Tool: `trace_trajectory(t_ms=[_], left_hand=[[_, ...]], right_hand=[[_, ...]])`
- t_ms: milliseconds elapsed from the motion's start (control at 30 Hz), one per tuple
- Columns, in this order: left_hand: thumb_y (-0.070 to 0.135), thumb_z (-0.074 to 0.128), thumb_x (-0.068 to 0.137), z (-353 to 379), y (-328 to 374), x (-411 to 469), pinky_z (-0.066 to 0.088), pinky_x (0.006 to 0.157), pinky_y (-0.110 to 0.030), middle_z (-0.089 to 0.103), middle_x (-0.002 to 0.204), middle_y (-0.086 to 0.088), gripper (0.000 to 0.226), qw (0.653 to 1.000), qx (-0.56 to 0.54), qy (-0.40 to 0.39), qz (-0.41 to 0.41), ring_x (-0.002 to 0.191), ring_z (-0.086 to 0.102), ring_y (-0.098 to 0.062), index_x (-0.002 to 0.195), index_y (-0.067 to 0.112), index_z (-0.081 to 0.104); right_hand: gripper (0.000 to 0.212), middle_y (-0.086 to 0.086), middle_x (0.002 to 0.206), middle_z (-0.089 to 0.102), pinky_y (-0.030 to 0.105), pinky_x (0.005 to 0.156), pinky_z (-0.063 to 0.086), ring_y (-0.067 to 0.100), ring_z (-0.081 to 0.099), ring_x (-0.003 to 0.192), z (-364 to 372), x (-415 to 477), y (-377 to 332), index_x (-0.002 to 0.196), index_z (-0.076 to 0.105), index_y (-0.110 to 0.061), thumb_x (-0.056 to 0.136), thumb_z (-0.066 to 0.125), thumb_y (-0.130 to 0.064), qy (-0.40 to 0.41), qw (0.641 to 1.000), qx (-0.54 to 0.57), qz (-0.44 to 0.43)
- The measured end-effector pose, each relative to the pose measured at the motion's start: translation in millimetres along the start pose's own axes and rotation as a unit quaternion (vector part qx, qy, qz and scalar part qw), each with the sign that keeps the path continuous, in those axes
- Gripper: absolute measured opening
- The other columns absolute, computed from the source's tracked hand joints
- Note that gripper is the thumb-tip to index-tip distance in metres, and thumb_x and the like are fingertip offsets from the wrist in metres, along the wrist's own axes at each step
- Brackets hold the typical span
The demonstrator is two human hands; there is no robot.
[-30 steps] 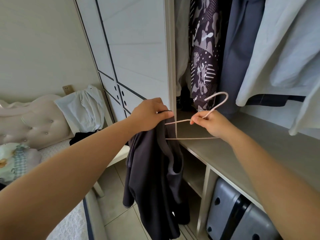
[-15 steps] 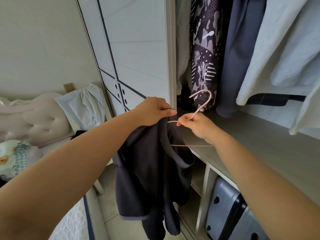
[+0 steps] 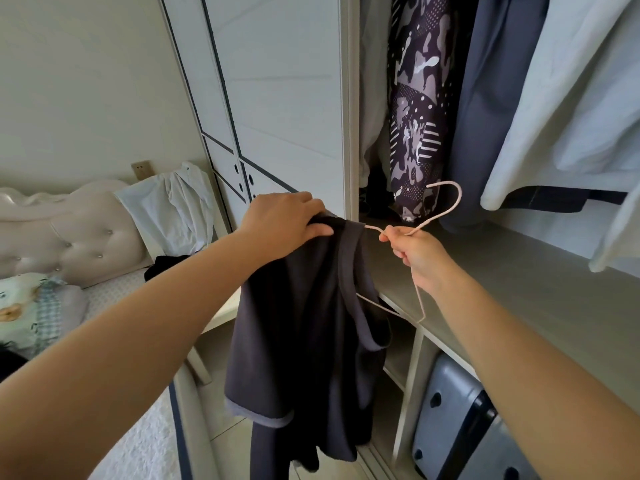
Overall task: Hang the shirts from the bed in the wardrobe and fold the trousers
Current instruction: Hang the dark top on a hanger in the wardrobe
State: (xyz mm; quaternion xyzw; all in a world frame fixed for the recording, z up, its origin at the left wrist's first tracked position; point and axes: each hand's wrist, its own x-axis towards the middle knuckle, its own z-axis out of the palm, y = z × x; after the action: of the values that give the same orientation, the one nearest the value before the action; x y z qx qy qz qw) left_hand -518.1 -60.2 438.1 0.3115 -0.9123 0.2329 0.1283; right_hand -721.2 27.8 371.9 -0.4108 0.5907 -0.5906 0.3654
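Head view: left hand [image 3: 284, 223] is clenched over the top of a dark charcoal short-sleeved shirt [image 3: 304, 341], which hangs free in front of the wardrobe's white door edge [image 3: 348, 133]. Right hand [image 3: 415, 251] is pinched shut on the neck of a thin pale-pink wire hanger [image 3: 446, 209]; one hanger arm runs into the shirt's collar, the other juts out over the front edge of the grey wardrobe shelf [image 3: 519, 282]. Above the shelf hang a camouflage-patterned garment [image 3: 415, 116], a blue-grey garment [image 3: 485, 116] and a pale shirt [image 3: 571, 98], closely packed. A grey hard-shell suitcase [image 3: 450, 420] stands beneath the shelf.
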Motion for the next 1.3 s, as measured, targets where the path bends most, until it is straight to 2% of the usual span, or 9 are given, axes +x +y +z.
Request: trace_trajectory(t_ms=[167, 367, 767, 867, 933, 1033, 1133, 1200, 1300], left_hand=[[0.052, 0.027, 0.097, 1.1, 5.1, -1.1, 0.034, 0.070, -0.030, 0.061, 0.113, 0.008, 0.043, 0.997, -0.082, -0.017, 0.001, 0.100, 0.058, -0.021, 0.117, 0.029, 0.058], [0.043, 0.034, 0.100, 3.6, 13.2, 5.3, 0.041, 0.077, -0.034, 0.062, 0.099, 0.002, 0.036, 0.983, -0.161, -0.082, -0.029, 0.094, 0.056, -0.021, 0.109, 0.023, 0.061], [0.040, 0.040, 0.099, 22.8, 26.1, -2.7, 0.038, 0.067, -0.029, 0.061, 0.085, 0.004, 0.030, 0.954, -0.277, -0.055, -0.104, 0.083, 0.056, -0.018, 0.100, 0.022, 0.064], [0.044, 0.039, 0.097, 29.8, 28.5, -4.9, 0.037, 0.062, -0.028, 0.056, 0.074, 0.011, 0.030, 0.962, -0.245, -0.052, -0.111, 0.078, 0.055, -0.016, 0.097, 0.028, 0.064], [0.046, 0.039, 0.097, 32.6, 30.5, -6.9, 0.035, 0.055, -0.026, 0.053, 0.068, 0.012, 0.029, 0.963, -0.237, -0.036, -0.126, 0.070, 0.054, -0.015, 0.091, 0.029, 0.062], [0.046, 0.040, 0.097, 34.1, 29.9, -11.2, 0.032, 0.051, -0.024, 0.053, 0.063, 0.009, 0.026, 0.949, -0.262, 0.000, -0.177, 0.063, 0.052, -0.013, 0.083, 0.032, 0.056], [0.044, 0.041, 0.097, 32.5, 24.9, -14.9, 0.031, 0.050, -0.024, 0.050, 0.059, 0.011, 0.023, 0.938, -0.276, 0.039, -0.206, 0.059, 0.049, -0.009, 0.081, 0.032, 0.055], [0.042, 0.042, 0.097, 30.0, 23.2, -16.5, 0.030, 0.049, -0.023, 0.049, 0.059, 0.012, 0.024, 0.937, -0.275, 0.062, -0.206, 0.059, 0.047, -0.007, 0.082, 0.029, 0.056], [0.040, 0.044, 0.097, 23.2, 23.2, -17.5, 0.029, 0.050, -0.024, 0.047, 0.057, 0.015, 0.020, 0.931, -0.297, 0.092, -0.189, 0.057, 0.046, -0.004, 0.080, 0.034, 0.052]], right_hand=[[0.023, -0.024, 0.045, 0.051, 0.013, 0.067, 0.036, 0.000, 0.044, 0.064, 14.5, 5.0, -9.1, 0.077, 0.063, -0.021, 0.096, 0.050, -0.019, -0.016, 0.999, -0.023, -0.045], [0.025, -0.012, 0.069, 0.051, 0.017, 0.067, 0.035, 0.003, 0.045, 0.070, 23.0, 12.4, -10.5, 0.076, 0.060, -0.025, 0.098, 0.046, -0.024, 0.007, 0.997, -0.051, -0.056], [0.035, -0.007, 0.091, 0.052, 0.026, 0.090, 0.030, 0.009, 0.048, 0.099, 18.3, 13.7, -10.9, 0.133, 0.045, -0.020, 0.100, 0.036, -0.030, -0.075, 0.984, -0.153, -0.056], [0.037, -0.003, 0.102, 0.057, 0.026, 0.093, 0.032, 0.004, 0.049, 0.095, 14.2, 10.5, -3.2, 0.135, 0.044, -0.019, 0.101, 0.035, -0.029, -0.106, 0.978, -0.171, -0.048], [0.034, 0.001, 0.114, 0.054, 0.029, 0.097, 0.035, 0.013, 0.048, 0.109, 15.3, 6.3, 8.2, 0.129, 0.050, -0.015, 0.099, 0.041, -0.027, -0.034, 0.974, -0.193, -0.113], [0.025, 0.003, 0.099, 0.055, 0.028, 0.079, 0.035, 0.022, 0.047, 0.096, 12.0, -11.8, 29.7, 0.108, 0.059, -0.008, 0.090, 0.052, -0.023, 0.224, 0.860, -0.327, -0.322], [0.016, 0.003, 0.080, 0.057, 0.030, 0.064, 0.035, 0.022, 0.050, 0.074, 4.7, -30.7, 66.0, 0.083, 0.059, -0.010, 0.084, 0.049, -0.023, 0.199, 0.773, -0.449, -0.401], [0.020, -0.001, 0.060, 0.053, 0.025, 0.051, 0.032, 0.020, 0.051, 0.054, 3.6, -38.9, 91.1, 0.069, 0.055, -0.013, 0.085, 0.051, -0.024, 0.130, 0.796, -0.467, -0.362], [0.032, -0.008, 0.056, 0.049, 0.023, 0.047, 0.028, 0.015, 0.047, 0.053, 8.5, -35.5, 113.4, 0.068, 0.047, -0.021, 0.092, 0.047, -0.041, 0.104, 0.869, -0.467, -0.124]])
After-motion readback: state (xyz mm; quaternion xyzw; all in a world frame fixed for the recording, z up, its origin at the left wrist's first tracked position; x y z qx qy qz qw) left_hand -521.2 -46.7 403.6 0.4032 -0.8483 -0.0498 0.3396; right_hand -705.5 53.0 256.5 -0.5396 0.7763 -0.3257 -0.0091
